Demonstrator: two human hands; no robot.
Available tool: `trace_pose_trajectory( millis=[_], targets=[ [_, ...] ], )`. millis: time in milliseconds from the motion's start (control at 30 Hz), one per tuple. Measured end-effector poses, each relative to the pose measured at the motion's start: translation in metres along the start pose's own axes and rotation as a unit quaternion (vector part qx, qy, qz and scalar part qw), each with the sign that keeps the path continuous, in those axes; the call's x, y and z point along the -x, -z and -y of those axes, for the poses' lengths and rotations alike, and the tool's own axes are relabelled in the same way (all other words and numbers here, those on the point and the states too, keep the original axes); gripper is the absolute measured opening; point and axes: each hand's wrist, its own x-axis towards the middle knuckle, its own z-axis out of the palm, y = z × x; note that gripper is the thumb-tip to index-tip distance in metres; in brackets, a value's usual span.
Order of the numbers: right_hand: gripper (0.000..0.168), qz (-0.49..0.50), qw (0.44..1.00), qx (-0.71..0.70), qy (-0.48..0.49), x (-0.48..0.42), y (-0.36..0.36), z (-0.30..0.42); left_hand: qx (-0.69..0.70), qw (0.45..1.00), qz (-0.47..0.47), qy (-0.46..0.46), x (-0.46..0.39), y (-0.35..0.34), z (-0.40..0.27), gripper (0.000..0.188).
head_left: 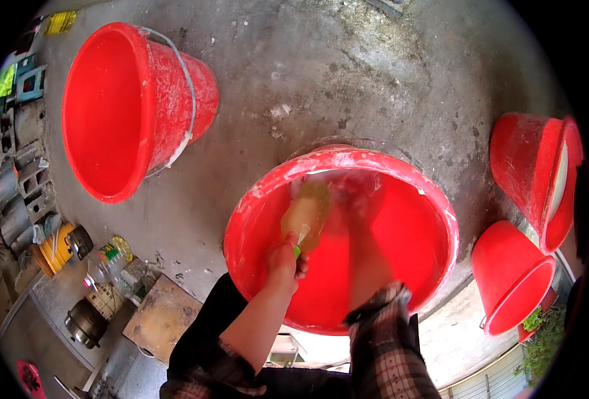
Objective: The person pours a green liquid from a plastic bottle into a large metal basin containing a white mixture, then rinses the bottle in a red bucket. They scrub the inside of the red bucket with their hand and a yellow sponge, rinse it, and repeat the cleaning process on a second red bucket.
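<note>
A large red plastic tub point(319, 294) stands in front of me, its rim smeared with whitish residue. My left hand point(282, 262) reaches over its near left side and grips the green-topped neck of a translucent yellowish plastic bottle point(304, 214). The body of the bottle points into the tub, toward the far wall; I cannot tell whether it is whole or cut. My right hand point(362, 197) is down inside the tub near the far wall, strongly blurred, so its fingers and anything in them cannot be made out.
A red bucket point(182, 95) with a wire handle sits at far left on the concrete floor point(284, 95). Two more red buckets stand at right, one upper bucket point(519, 159) and one lower bucket point(504, 269). Concrete blocks point(27, 179), clear bottles point(107, 259) and a metal pot point(86, 323) line the left.
</note>
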Motion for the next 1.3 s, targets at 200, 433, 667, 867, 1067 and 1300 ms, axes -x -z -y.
trace_pose_trajectory(
  millis=[200, 433, 667, 867, 1067, 1300],
  targets=[
    [0.034, -0.008, 0.96, 0.278, 0.042, 0.127, -0.147, 0.056, -0.069, 0.995, 0.076, 0.001, -0.01, -0.004, -0.009, 0.028],
    [0.045, 0.163, 0.779, 0.566, 0.215, 0.086, -0.149, 0.051, 0.1, 0.971, 0.194, -0.094, -0.036, -0.012, -0.016, 0.04],
    [0.043, 0.207, 0.699, 0.656, 0.195, 0.087, -0.139, 0.05, 0.037, 0.997, 0.054, 0.039, -0.005, -0.006, -0.032, 0.032],
    [0.034, 0.114, 0.729, 0.655, 0.161, -0.003, -0.037, 0.029, 0.033, 0.995, 0.048, 0.078, -0.009, 0.002, -0.008, 0.044],
    [0.034, 0.003, 0.963, 0.255, 0.08, 0.0, -0.015, 0.02, 0.029, 0.997, 0.044, 0.061, -0.007, 0.0, 0.005, 0.044],
    [0.042, 0.044, 0.775, 0.619, 0.119, 0.106, -0.128, 0.038, 0.04, 0.997, -0.06, 0.012, -0.009, -0.011, -0.001, 0.049]
  ],
)
